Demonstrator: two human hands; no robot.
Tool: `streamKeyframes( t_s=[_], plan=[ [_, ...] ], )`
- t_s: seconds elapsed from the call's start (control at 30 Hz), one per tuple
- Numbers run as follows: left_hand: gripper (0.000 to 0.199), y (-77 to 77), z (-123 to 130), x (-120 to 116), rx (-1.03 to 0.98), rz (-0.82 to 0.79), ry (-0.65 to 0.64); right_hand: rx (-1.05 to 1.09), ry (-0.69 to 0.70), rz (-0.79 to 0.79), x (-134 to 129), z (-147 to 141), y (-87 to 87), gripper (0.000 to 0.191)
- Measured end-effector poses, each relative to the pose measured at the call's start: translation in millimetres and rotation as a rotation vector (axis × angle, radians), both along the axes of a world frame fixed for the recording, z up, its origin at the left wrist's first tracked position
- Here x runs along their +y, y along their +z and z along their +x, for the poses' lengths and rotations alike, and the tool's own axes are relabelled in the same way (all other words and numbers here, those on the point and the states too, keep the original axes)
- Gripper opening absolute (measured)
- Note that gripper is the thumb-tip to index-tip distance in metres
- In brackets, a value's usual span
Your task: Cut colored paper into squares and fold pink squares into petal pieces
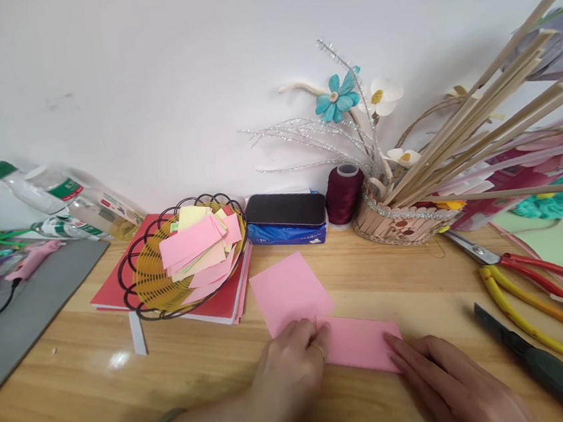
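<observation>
A folded strip of pink paper (pixel 360 342) lies on the wooden table in front of me. My left hand (pixel 292 364) is closed, its fingers curled and pressed on the strip's left end. At the right end, my right hand (pixel 447 378) has its fingertips together on the paper's edge; part of that hand runs out of view at the bottom. A square pink sheet (pixel 290 289) rests flat just beyond my left hand, its near corner partly hidden by the fingers.
A yellow basket (pixel 151 288) of paper slips stands on red sheets (pixel 111 286). Behind are a phone (pixel 286 209) on a blue packet, a thread spool (pixel 344 194) and a stick-sided flower holder (pixel 388 223). Scissors (pixel 513 267) and a dark-handled blade (pixel 538 358) lie at right.
</observation>
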State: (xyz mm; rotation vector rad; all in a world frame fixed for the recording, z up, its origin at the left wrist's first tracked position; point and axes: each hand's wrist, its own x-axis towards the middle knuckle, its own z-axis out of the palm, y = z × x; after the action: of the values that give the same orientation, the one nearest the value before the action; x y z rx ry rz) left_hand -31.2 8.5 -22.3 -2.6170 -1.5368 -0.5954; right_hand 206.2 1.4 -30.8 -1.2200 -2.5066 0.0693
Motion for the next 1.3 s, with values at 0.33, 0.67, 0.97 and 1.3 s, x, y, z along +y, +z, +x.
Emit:
streamKeyframes(
  t_s=[0.33, 0.67, 0.97, 1.3],
  plan=[
    [0.014, 12.0, -4, 5, 0.116, 0.021, -0.083, 0.065, -0.109, -0.077, 1, -14, 17.8, 0.033],
    [0.015, 16.5, 0, 9, 0.132, -0.062, -0.204, 0.067, -0.120, 0.028, 2, -22, 20.4, 0.035],
    [0.021, 13.5, -14, 29, 0.045, -0.152, -0.365, -0.068, 0.070, 0.212, 0, -26, 26.9, 0.035],
    [0.024, 25.1, -16, 29, 0.181, -0.057, -0.407, -0.168, 0.201, 0.235, -8, -40, 26.5, 0.035]
  ],
)
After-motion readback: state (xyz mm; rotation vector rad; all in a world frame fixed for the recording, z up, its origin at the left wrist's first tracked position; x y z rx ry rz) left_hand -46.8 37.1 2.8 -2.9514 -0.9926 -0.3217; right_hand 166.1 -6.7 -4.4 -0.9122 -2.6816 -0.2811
